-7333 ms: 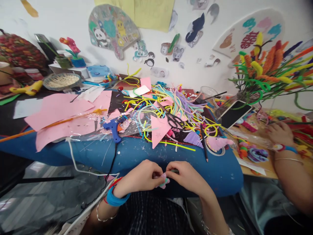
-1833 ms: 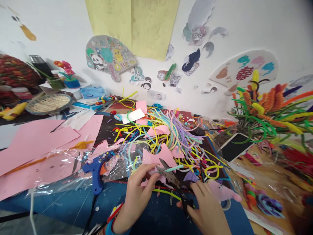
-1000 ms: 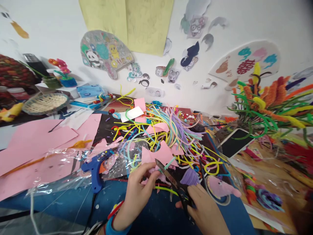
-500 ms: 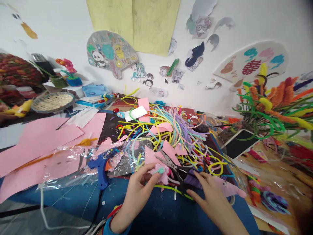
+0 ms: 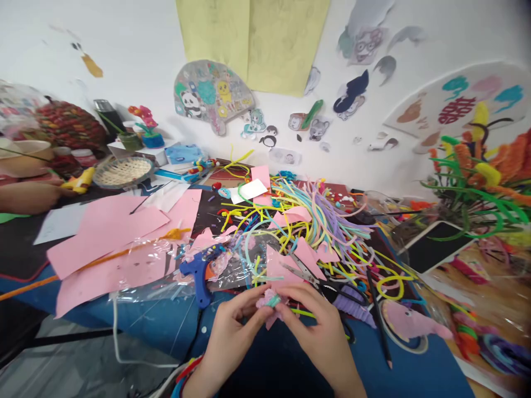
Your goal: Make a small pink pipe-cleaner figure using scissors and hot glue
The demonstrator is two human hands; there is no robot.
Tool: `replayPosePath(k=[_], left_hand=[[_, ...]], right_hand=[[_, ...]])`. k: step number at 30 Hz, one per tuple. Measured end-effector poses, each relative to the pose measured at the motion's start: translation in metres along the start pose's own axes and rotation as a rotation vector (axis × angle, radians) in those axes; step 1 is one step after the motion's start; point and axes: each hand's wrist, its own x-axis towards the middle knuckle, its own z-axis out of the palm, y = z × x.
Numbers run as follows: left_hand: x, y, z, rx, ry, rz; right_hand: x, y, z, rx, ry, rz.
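Note:
Between my two hands is a small fuzzy pink flower-like piece (image 5: 269, 299) with a teal middle. My left hand (image 5: 230, 334) pinches its left side with thumb and fingers. From the other side, the fingers of my right hand (image 5: 317, 329) are closed on it too, hiding part of its edge. Just beyond my right hand lie black-handled scissors (image 5: 317, 283), blades on pink paper scraps (image 5: 279, 265). A dark pencil (image 5: 380, 326) rests right of them, beside a purple fuzzy piece (image 5: 352, 305) and a pink cone-shaped craft (image 5: 409, 320).
A blue glue gun (image 5: 202, 276) lies left of my hands on clear plastic. Pipe cleaners (image 5: 327, 215) are heaped ahead. Pink sheets (image 5: 112, 226) spread leftward; a phone (image 5: 437, 243) lies at right. Another person's hand (image 5: 33, 196) holds a yellow glue gun (image 5: 81, 179) at far left.
My right hand has come from beside the scissors to the pink piece and closed on it. The pencil now lies plainly visible at right. The view has swung left.

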Motion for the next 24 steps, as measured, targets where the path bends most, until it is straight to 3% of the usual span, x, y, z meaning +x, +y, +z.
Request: replayPosePath(k=[6, 12, 14, 17, 19, 22, 24], left_hand=[[-0.011, -0.001, -0.019, -0.056, 0.07, 0.01], [-0.018, -0.006, -0.037, -0.062, 0.111, 0.004], [-0.022, -0.007, -0.041, -0.064, 0.189, 0.032], [-0.03, -0.011, -0.048, -0.04, 0.368, 0.147], [-0.034, -0.014, -0.055, 0.061, 0.43, 0.239], [-0.04, -0.015, -0.068, 0.24, 0.463, 0.336], [-0.042, -0.014, -0.076, 0.306, 0.563, 0.382]], right_hand=[[0.001, 0.01, 0.03, 0.532, -0.113, 0.397], [0.004, 0.01, 0.05, 0.636, -0.147, 0.423], [0.013, 0.006, 0.055, 0.579, -0.196, 0.37], [0.033, -0.001, 0.076, 0.269, -0.212, 0.224], [0.047, -0.007, 0.101, -0.01, -0.193, 0.158], [0.061, -0.016, 0.144, -0.23, -0.209, 0.138], [0.064, -0.021, 0.164, -0.31, -0.219, 0.153]])
